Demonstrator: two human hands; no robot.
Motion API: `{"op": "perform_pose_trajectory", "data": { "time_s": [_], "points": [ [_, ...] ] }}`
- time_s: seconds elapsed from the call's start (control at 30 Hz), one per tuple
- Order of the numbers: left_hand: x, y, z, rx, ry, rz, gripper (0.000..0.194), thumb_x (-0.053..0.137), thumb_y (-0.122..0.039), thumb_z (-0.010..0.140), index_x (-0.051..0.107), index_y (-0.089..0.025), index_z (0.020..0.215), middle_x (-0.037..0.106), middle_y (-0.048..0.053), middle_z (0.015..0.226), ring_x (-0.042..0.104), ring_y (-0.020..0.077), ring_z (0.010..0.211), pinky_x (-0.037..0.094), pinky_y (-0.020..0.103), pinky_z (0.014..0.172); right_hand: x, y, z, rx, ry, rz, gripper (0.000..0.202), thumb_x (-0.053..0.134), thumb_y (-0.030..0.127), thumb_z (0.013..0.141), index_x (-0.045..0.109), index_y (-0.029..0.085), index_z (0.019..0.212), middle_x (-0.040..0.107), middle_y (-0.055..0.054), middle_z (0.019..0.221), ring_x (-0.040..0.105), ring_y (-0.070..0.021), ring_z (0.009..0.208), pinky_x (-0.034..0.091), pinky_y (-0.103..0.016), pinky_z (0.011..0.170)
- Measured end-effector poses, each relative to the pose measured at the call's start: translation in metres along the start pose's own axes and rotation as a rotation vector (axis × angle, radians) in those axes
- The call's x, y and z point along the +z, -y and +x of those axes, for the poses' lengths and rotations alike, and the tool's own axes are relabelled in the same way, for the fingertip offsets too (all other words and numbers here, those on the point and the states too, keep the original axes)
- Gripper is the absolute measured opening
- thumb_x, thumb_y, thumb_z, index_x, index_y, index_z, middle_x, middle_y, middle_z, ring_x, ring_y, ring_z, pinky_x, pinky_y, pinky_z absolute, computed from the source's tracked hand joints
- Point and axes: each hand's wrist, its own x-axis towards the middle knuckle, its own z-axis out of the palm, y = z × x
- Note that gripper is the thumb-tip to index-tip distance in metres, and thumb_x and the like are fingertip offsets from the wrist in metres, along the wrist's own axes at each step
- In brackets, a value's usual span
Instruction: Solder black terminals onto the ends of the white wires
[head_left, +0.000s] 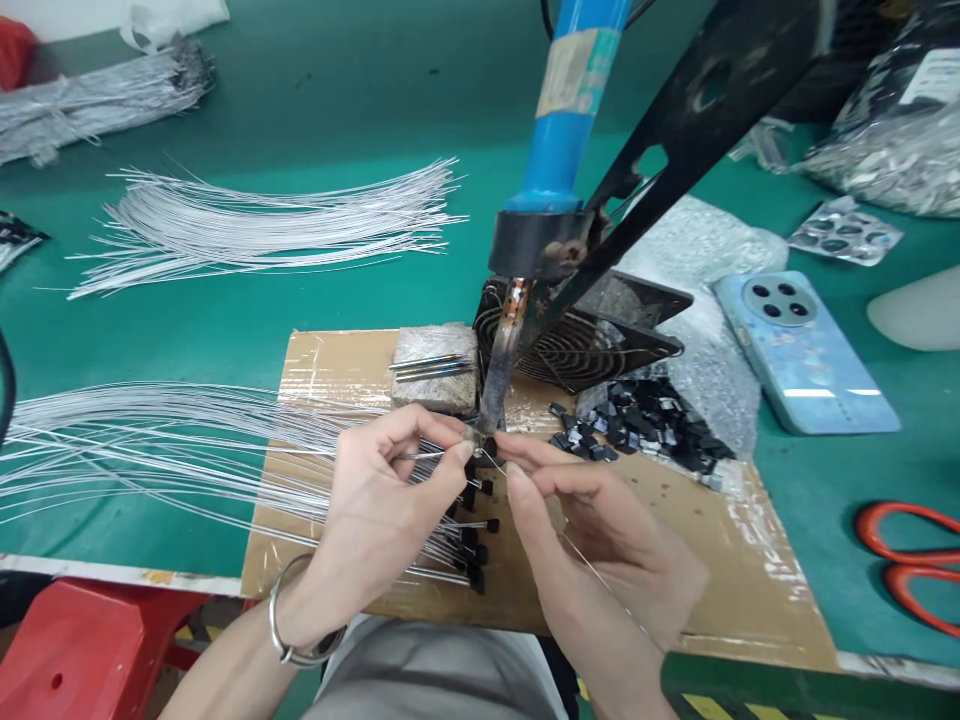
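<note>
Pinching wire (420, 456) in left fingers (452, 468), thin strand (600, 578) in right fingers (519, 488) — close under iron (546, 175). Could burn skin through a slip — or scorch nearby black cap (490, 447) by lingering too long.

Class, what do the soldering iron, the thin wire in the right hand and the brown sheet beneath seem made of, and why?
Soldering iron: blue handle probably smooth plastic, from its even colour; barrel likely metal, perforated and heat-darkened.
Thin wire: seemingly metal, perhaps solder, from its silvery glint.
Brown sheet: likely cardboard, from its colour; bright streaks show gloss.
</note>
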Motion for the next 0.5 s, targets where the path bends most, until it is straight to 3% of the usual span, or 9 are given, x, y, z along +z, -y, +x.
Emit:
{"op": "perform_pose_trajectory", "data": {
  "time_s": [0.5],
  "points": [
    [-0.0025, 0.0024, 0.0013, 0.01, 0.014, 0.017, 0.009, 0.07, -0.015, 0.078, 0.068, -0.017, 0.07, 0.075, 0.004, 0.083, 0.065, 0.0143, 0.071, 0.043, 0.023, 0.055, 0.0003, -0.0023, 0.0005, -0.024, 0.023, -0.005, 0.012, 0.071, 0.018, 0.085, 0.066, 0.023, 0.076, 0.08, -0.005, 0.102, 0.077, -0.0198, 0.093, 0.06, -0.029, 0.084]
  ]
}}
